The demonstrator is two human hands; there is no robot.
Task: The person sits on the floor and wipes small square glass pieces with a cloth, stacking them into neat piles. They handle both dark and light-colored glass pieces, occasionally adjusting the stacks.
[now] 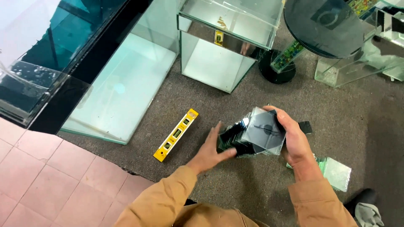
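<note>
Presently: stack of square glass panes (pixel 256 134), clasped between left hand (pixel 210 149) flat against its side and right hand (pixel 294 141) gripping its edge; yellow spirit level (pixel 176 135) nearby.

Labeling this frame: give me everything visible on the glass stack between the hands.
The glass stack is a pile of small square clear panes with greenish edges, fanned slightly so lower corners stick out to the left. The top pane reflects a dark shape. It sits low over the grey carpet, whether resting or lifted is unclear. The left hand presses flat against its left side; the right hand wraps its right side, thumb on the top edge. A few loose panes lie to the right.
</note>
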